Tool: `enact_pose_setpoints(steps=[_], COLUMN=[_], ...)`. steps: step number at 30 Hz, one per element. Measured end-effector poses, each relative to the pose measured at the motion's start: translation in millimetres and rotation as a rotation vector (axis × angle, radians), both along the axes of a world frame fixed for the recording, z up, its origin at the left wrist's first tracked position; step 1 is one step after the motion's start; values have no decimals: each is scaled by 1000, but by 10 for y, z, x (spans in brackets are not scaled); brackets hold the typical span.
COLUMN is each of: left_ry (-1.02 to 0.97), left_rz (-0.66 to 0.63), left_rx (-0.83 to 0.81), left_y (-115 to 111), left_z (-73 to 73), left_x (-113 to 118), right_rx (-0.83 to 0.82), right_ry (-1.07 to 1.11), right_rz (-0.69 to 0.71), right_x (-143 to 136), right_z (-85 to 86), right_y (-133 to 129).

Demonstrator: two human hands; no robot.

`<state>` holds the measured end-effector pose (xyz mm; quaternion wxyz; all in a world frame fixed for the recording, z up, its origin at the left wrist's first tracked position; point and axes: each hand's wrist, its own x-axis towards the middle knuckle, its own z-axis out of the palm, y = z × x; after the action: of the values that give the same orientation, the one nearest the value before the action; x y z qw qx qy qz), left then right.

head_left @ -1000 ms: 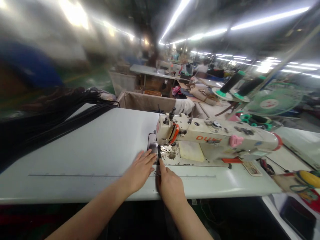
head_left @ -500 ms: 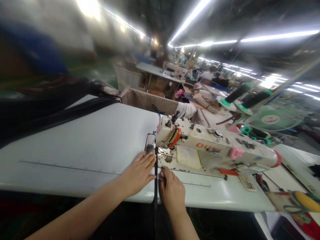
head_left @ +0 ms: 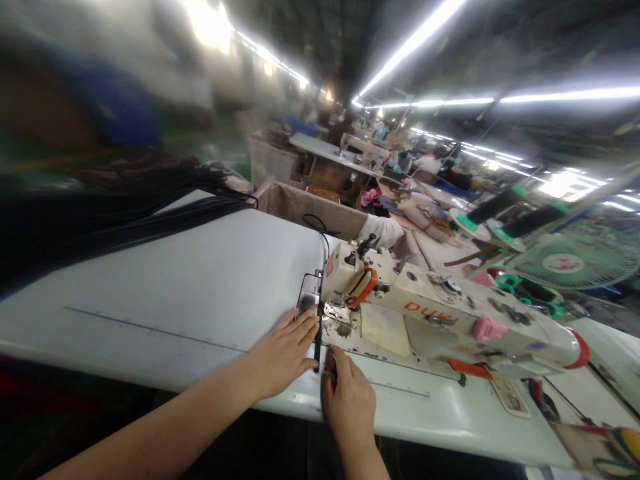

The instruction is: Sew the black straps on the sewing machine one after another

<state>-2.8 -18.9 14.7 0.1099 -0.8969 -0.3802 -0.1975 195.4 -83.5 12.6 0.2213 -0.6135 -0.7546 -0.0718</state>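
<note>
A narrow black strip (head_left: 318, 343) runs along the table up to the needle area of a white sewing machine (head_left: 400, 300). Its near end lies on the tabletop, beside my left thumb. My left hand (head_left: 287, 353) rests flat with fingers stretched out, the fingertips touching the strip's left side just in front of the presser area. Right of the strip, my right hand (head_left: 350, 393) is curled on the table edge. Something small and metallic shows at its fingers, too hidden to name.
The white tabletop (head_left: 200, 267) has a printed ruler line. Long black strips (head_left: 165, 227) lie piled at the left. Behind the machine stands a cloth-lined bin (head_left: 310, 207). Thread cones (head_left: 500, 203) and a green fan (head_left: 565, 260) are at the right.
The black strip has moved away from me into the machine; its tail hung over the table edge before, and now its end lies on the table. The view has shifted slightly.
</note>
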Motion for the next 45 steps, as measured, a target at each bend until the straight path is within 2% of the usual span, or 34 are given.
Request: enact_pose_setpoints(steps=[14,23,34,41,45], left_ry=[-84,-66,-89,-81,-148], left_rz=[-20,10,34,41,37], left_rx=[-76,-118,-192,-239,-284], left_y=[29,219,351,344,392], left_z=[-79,-129,39,55,89], left_x=[13,14,12,31,10], right_rx=[-1,20,2,-22,-22], right_ry=[2,0,6,9,18], right_rz=[-15,-13,-13,-19,-8], right_x=[-43,-55,-49,-62,-59], right_z=[58,40,25,34,35], right_y=[-18,-17,-39,-37,-39])
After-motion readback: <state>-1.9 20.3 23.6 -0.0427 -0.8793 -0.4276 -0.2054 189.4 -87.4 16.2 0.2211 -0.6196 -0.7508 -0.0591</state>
